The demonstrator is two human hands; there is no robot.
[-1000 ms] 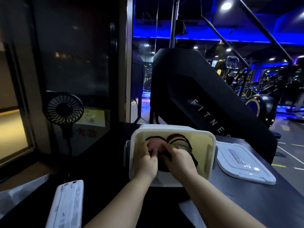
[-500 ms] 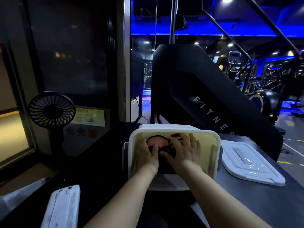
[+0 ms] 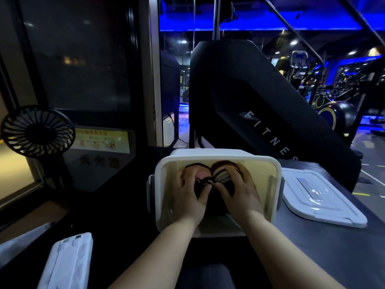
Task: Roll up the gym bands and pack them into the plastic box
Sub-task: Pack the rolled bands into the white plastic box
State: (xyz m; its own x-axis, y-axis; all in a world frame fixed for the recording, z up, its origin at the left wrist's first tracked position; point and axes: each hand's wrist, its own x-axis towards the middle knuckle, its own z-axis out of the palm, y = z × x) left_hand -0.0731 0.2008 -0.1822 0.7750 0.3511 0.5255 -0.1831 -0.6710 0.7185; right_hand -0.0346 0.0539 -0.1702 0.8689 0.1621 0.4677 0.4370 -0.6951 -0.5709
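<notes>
A white plastic box [image 3: 268, 163] stands on the dark table before me, open at the top. Inside it lie rolled gym bands: a pink roll [image 3: 201, 173] at the left and a brown-and-cream roll [image 3: 224, 174] to its right, with dark bands under my hands. My left hand [image 3: 188, 193] is inside the box, fingers spread over the pink roll and pressing down. My right hand [image 3: 240, 189] lies beside it with its fingers spread flat over the brown roll. The thumbs nearly meet in the middle.
The box's white lid [image 3: 318, 197] lies flat on the table to the right. A white flat object [image 3: 66, 261] lies at the near left. A black fan [image 3: 37, 130] stands at the far left, and a large black fitness machine [image 3: 260, 113] rises behind the table.
Both hands have spread over the rolls and slid slightly apart inside the box. The camera has shifted right, so the fan sits farther left.
</notes>
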